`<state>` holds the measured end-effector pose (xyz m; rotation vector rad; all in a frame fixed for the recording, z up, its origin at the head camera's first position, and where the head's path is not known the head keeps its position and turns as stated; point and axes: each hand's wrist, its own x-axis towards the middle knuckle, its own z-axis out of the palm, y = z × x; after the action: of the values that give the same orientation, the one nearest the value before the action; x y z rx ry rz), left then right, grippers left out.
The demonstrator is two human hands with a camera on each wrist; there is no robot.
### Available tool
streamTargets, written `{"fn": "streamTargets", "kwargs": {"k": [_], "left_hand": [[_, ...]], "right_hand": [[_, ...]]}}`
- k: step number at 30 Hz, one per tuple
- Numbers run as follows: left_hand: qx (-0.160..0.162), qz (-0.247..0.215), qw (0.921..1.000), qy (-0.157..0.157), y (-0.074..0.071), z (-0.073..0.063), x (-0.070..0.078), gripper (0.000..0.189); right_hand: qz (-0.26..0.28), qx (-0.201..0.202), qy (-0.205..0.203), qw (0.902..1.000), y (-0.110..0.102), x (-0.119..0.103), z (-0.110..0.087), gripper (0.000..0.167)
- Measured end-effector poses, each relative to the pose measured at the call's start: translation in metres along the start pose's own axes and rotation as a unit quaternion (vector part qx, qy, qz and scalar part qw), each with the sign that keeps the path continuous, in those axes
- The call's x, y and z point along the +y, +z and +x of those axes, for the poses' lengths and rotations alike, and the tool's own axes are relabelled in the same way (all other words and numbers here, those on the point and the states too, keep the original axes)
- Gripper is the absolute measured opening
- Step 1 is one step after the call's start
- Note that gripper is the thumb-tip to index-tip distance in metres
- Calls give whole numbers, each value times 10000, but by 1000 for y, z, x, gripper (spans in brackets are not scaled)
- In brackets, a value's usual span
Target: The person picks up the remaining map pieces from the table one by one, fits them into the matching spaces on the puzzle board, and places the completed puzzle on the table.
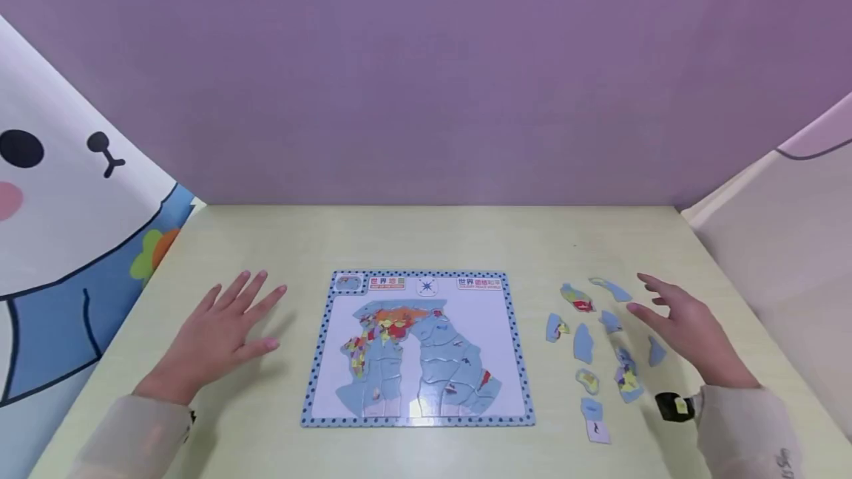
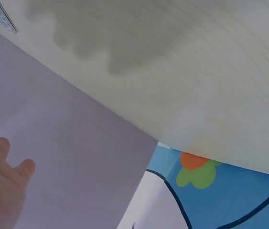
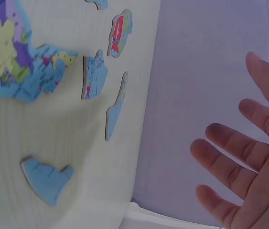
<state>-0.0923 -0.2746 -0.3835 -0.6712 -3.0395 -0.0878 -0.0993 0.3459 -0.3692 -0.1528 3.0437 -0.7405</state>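
My left hand (image 1: 213, 342) is spread and empty, left of the board (image 1: 489, 331). My right hand (image 1: 692, 327), fingers parted, holding nothing, is nearer the loose pieces (image 1: 583, 344), strung near to far, mostly between it and the board.

The left hand (image 1: 213, 342) is raised, back upward, with the fingers extended and spread. Its thumb stands apart from the other fingers and points inward. The right hand (image 1: 695, 327) is also raised, well apart from the left. Its fingers (image 3: 227, 167) are relaxed, slightly bent and separated. Both forearms, left (image 1: 129, 438) and right (image 1: 752, 431), are sleeved and angle inward from the lower corners.
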Motion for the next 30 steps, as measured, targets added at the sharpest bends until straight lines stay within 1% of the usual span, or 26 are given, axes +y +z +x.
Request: {"fn": "streamTargets", "kwargs": {"k": [3,6,10,15,18,20,23,25,27,30], "left_hand": [[-104,-6,9999,-12,2,2,2,78],[-289,-56,9996,23,5,6,5,78],[-469,-51,9988,150,8,9,10,78],[-501,19,9982,333,13,11,14,77],[-516,-24,9978,407,15,14,16,79],[-491,-31,9977,458,16,16,18,80],[-529,-44,9976,451,16,19,19,84],[-605,-66,9972,433,18,20,20,87],[-738,-129,9965,383,19,21,21,91],[-913,-219,9945,468,21,22,23,95]], "right_hand": [[36,-53,48,10000,3,-2,3,63],[68,-79,150,9998,5,-3,5,63],[126,-201,304,9993,9,-1,8,63],[261,-240,426,9985,17,-2,14,60],[323,-226,478,9981,19,-3,17,57],[340,-202,416,9983,20,-3,19,54],[252,-202,265,9991,22,-6,26,50],[94,-281,218,9993,23,-8,31,47],[-42,-458,267,9986,25,-10,35,47],[-235,-784,403,9958,25,-12,41,49]]}}
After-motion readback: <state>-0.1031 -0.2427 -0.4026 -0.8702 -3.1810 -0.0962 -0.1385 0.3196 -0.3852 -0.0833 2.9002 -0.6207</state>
